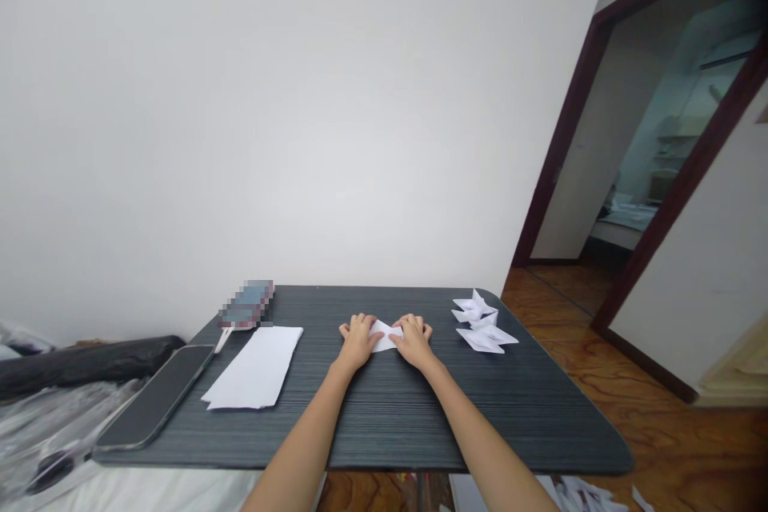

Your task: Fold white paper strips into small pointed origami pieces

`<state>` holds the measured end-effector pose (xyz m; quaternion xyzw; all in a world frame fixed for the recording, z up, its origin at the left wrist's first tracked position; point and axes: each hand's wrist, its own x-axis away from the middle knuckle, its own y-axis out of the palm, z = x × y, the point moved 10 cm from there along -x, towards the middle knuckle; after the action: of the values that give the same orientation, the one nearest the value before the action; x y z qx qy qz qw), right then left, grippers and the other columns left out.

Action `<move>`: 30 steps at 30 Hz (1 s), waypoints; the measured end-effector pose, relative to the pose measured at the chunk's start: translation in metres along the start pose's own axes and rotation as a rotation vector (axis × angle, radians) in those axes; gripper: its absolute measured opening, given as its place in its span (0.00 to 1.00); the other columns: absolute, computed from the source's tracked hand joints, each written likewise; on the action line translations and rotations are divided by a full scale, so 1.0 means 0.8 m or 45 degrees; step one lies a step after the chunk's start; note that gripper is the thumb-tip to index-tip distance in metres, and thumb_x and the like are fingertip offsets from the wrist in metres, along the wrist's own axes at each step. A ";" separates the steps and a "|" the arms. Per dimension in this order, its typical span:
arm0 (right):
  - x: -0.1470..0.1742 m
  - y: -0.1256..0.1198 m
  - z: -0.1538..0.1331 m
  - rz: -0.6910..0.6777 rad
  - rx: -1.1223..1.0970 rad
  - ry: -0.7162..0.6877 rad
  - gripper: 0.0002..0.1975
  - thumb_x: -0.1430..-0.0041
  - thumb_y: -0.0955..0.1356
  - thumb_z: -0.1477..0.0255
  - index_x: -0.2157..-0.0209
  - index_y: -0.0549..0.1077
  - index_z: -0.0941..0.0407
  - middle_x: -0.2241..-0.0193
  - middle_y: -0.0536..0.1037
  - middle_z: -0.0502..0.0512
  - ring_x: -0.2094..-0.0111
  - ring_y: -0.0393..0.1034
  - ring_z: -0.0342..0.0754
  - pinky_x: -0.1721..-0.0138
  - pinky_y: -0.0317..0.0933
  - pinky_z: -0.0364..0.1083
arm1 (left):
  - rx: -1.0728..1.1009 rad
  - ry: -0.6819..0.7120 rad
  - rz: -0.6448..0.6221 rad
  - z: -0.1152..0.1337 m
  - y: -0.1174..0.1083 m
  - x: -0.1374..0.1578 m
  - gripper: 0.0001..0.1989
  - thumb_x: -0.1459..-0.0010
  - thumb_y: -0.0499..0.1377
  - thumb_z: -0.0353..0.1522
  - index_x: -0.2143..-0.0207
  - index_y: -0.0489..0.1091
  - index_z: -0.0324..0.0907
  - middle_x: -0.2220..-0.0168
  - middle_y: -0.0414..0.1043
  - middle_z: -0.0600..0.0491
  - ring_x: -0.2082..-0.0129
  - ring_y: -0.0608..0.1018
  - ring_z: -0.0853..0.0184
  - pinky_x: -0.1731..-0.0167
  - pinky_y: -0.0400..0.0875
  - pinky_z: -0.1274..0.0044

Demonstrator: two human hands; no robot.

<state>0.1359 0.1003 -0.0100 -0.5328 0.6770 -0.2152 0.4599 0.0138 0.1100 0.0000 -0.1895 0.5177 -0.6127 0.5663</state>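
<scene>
A small folded sheet of white paper (385, 337) lies on the dark table, gripped at both sides. My left hand (358, 338) is closed on its left edge, thumb on top of the paper. On the right edge, my right hand (413, 338) holds it the same way, with the thumb pressed near the middle. Part of the paper is hidden beneath my fingers. To the right of my hands sit several folded paper shapes (487, 336) with pointed tips. A stack of white paper sheets (258, 368) rests left of my hands.
At the table's (390, 432) left edge lies a large dark phone (157, 398). Behind the stack is a pixelated object (247, 306) with a white cable. A pale wall (360, 112) borders the far side. Paper pieces (585, 494) show below the table, and a doorway (576, 176) stands at right.
</scene>
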 end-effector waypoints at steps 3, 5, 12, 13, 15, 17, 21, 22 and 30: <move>-0.003 -0.012 0.006 0.092 -0.090 0.043 0.05 0.51 0.61 0.71 0.71 0.66 0.54 0.67 0.68 0.51 0.61 0.55 0.49 0.60 0.42 0.50 | 0.109 -0.024 0.040 -0.002 -0.006 -0.002 0.12 0.49 0.51 0.36 0.63 0.63 0.41 0.65 0.66 0.52 0.63 0.63 0.64 0.65 0.50 0.71; -0.001 -0.027 0.007 0.174 -0.125 0.073 0.05 0.49 0.60 0.72 0.71 0.65 0.54 0.68 0.68 0.50 0.62 0.55 0.48 0.61 0.43 0.49 | 0.128 0.022 0.102 0.005 -0.017 -0.001 0.08 0.48 0.50 0.34 0.66 0.64 0.41 0.67 0.66 0.53 0.63 0.64 0.65 0.65 0.49 0.71; 0.013 -0.052 -0.037 0.123 -0.094 -0.298 0.06 0.49 0.60 0.78 0.71 0.66 0.54 0.68 0.69 0.50 0.61 0.55 0.46 0.60 0.43 0.47 | 0.079 0.248 0.122 0.032 -0.033 0.008 0.07 0.47 0.48 0.28 0.70 0.66 0.41 0.66 0.65 0.54 0.63 0.64 0.68 0.63 0.49 0.72; 0.015 -0.048 -0.039 0.071 -0.094 -0.334 0.06 0.49 0.60 0.78 0.71 0.66 0.54 0.68 0.69 0.51 0.61 0.56 0.46 0.61 0.44 0.47 | 0.084 0.298 0.080 0.036 -0.029 0.010 0.07 0.47 0.48 0.28 0.70 0.66 0.41 0.66 0.65 0.53 0.63 0.64 0.68 0.63 0.50 0.72; 0.018 -0.039 -0.040 -0.021 -0.112 -0.381 0.06 0.48 0.60 0.78 0.72 0.67 0.55 0.70 0.69 0.51 0.63 0.57 0.45 0.62 0.46 0.46 | 0.109 0.390 0.011 0.043 -0.022 0.013 0.07 0.47 0.48 0.27 0.70 0.66 0.40 0.66 0.65 0.53 0.64 0.65 0.68 0.63 0.52 0.73; 0.018 -0.032 -0.037 -0.075 -0.151 -0.397 0.06 0.48 0.60 0.77 0.73 0.67 0.55 0.71 0.69 0.51 0.65 0.58 0.45 0.64 0.48 0.45 | 0.162 0.451 -0.028 0.046 -0.018 0.015 0.08 0.47 0.48 0.27 0.70 0.66 0.39 0.67 0.65 0.51 0.65 0.65 0.69 0.63 0.55 0.75; 0.014 -0.023 -0.027 -0.113 -0.239 -0.371 0.07 0.47 0.60 0.74 0.75 0.67 0.56 0.72 0.69 0.52 0.67 0.60 0.44 0.64 0.52 0.43 | 0.278 0.469 -0.058 0.043 -0.014 0.012 0.09 0.47 0.48 0.29 0.72 0.67 0.39 0.71 0.66 0.51 0.68 0.67 0.69 0.65 0.59 0.78; 0.012 -0.021 -0.024 -0.115 -0.258 -0.351 0.08 0.47 0.60 0.74 0.74 0.68 0.56 0.72 0.69 0.52 0.66 0.61 0.45 0.64 0.52 0.43 | 0.300 0.444 -0.054 0.039 -0.013 0.010 0.09 0.47 0.48 0.29 0.71 0.68 0.39 0.71 0.66 0.52 0.68 0.67 0.70 0.66 0.59 0.79; -0.002 -0.014 0.006 -0.107 -0.412 -0.097 0.12 0.51 0.61 0.74 0.63 0.69 0.55 0.67 0.72 0.53 0.64 0.65 0.47 0.61 0.55 0.44 | 0.387 0.179 0.014 0.014 -0.017 0.000 0.08 0.51 0.49 0.26 0.68 0.66 0.39 0.77 0.65 0.56 0.79 0.65 0.74 0.75 0.59 0.81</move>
<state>0.1457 0.0988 -0.0033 -0.6355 0.6621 -0.1021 0.3839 0.0160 0.1024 0.0161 -0.0553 0.4584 -0.6927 0.5541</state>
